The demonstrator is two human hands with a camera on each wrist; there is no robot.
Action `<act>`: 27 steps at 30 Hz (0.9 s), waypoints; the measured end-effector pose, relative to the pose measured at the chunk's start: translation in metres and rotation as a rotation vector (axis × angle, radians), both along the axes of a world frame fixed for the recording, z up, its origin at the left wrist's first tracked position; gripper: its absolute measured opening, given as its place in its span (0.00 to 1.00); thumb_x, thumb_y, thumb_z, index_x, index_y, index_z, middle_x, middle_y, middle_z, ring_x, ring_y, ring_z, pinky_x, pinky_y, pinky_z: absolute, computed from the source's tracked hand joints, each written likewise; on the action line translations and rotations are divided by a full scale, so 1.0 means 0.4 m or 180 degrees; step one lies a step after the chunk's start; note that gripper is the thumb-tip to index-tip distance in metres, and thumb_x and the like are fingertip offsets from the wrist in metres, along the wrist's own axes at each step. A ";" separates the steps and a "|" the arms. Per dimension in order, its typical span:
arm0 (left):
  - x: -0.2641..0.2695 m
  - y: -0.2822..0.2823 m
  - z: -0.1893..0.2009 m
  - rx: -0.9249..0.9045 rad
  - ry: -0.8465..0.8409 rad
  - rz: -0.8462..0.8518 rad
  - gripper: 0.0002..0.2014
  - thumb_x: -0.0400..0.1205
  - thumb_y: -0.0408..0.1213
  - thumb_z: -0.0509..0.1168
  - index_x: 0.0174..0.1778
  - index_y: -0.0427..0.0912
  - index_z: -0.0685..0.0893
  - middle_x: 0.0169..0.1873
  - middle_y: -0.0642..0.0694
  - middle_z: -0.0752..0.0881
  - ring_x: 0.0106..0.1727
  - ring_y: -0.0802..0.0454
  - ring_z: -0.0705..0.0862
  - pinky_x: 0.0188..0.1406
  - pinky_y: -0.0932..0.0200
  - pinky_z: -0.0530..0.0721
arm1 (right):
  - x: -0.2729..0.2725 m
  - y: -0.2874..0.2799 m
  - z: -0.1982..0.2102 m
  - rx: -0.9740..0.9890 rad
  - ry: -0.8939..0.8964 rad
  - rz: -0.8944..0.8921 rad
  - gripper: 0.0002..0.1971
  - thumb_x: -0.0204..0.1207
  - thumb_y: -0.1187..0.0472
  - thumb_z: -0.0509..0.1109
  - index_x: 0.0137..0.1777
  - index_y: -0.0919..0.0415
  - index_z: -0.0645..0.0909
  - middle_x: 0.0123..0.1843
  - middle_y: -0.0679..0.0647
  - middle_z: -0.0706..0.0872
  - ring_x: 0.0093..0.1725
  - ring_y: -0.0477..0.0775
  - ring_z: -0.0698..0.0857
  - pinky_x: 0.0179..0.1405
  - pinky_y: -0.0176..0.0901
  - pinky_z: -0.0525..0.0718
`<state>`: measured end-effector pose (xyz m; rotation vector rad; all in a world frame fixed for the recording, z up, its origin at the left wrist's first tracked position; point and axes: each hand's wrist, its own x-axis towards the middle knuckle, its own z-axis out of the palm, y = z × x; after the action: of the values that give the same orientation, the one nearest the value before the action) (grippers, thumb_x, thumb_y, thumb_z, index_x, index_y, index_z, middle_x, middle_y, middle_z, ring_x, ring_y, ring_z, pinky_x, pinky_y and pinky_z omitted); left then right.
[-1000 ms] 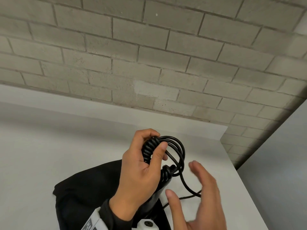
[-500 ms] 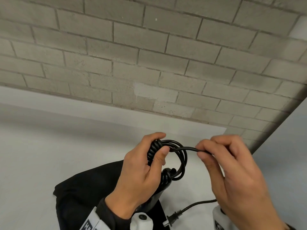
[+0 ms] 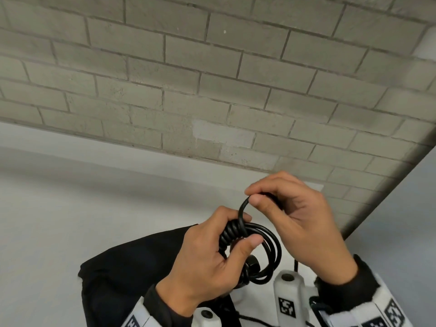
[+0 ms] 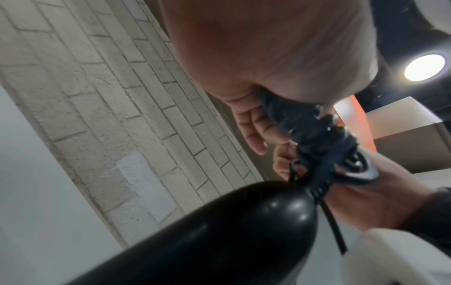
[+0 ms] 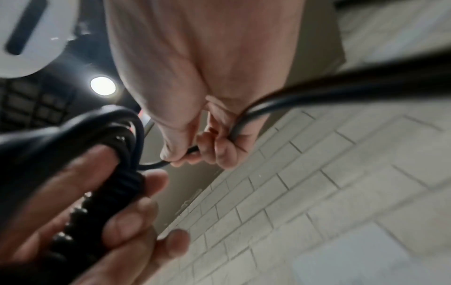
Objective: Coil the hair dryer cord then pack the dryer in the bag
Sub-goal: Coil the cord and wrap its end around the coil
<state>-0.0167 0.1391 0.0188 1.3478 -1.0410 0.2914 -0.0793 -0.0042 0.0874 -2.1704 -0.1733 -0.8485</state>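
My left hand (image 3: 212,251) grips the black coiled cord (image 3: 271,251) of the hair dryer, thumb pressed over the bundled loops. The dryer's glossy black body (image 4: 219,237) hangs below that hand and is mostly hidden in the head view. My right hand (image 3: 290,223) pinches a free strand of the cord (image 3: 243,206) just above the left hand's knuckles, arching it over the bundle. In the right wrist view the strand (image 5: 317,96) runs through the right hand's curled fingers (image 5: 219,150). The black bag (image 3: 132,272) lies flat on the white table under my left wrist.
The white table (image 3: 70,208) runs to a grey brick wall (image 3: 212,79) at the back. Its right edge (image 3: 330,232) falls off close beside my right hand. A short length of cord (image 3: 250,320) trails on the table near the bottom edge.
My right hand took hold of the loose cord, then carried it up and left over the bundle in my left hand. The plug end seen on the table has left view.
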 end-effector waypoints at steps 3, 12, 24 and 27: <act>0.006 0.000 -0.003 -0.0132 0.0027 0.0138 0.15 0.83 0.56 0.63 0.53 0.48 0.80 0.32 0.73 0.81 0.29 0.73 0.82 0.34 0.82 0.75 | 0.006 -0.001 -0.046 0.0745 0.0168 0.0022 0.03 0.74 0.54 0.76 0.45 0.50 0.89 0.42 0.54 0.90 0.39 0.70 0.84 0.41 0.67 0.84; 0.006 -0.007 0.002 -0.0260 0.0085 0.0537 0.14 0.84 0.58 0.60 0.53 0.51 0.79 0.40 0.75 0.84 0.37 0.75 0.85 0.37 0.83 0.76 | -0.042 0.027 -0.101 0.1752 0.0547 0.0333 0.19 0.75 0.42 0.70 0.46 0.58 0.90 0.32 0.54 0.86 0.28 0.47 0.79 0.28 0.33 0.76; -0.012 -0.030 0.006 -0.0371 0.0981 0.0460 0.09 0.77 0.52 0.69 0.49 0.54 0.85 0.44 0.58 0.88 0.47 0.61 0.88 0.42 0.79 0.79 | -0.052 0.012 -0.111 0.0996 0.0848 0.0194 0.11 0.71 0.49 0.75 0.51 0.53 0.88 0.44 0.55 0.89 0.49 0.58 0.86 0.55 0.61 0.83; -0.015 -0.037 0.014 -0.0491 0.1399 0.0397 0.07 0.76 0.47 0.72 0.47 0.52 0.85 0.41 0.58 0.89 0.44 0.62 0.88 0.40 0.78 0.79 | -0.044 0.036 -0.128 0.0456 0.0377 -0.0462 0.12 0.69 0.48 0.75 0.52 0.43 0.85 0.49 0.46 0.86 0.51 0.51 0.83 0.54 0.44 0.80</act>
<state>-0.0227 0.1244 0.0244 1.2645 -0.5582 0.1533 -0.0971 0.0101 0.0361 -2.1096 0.1027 -0.7848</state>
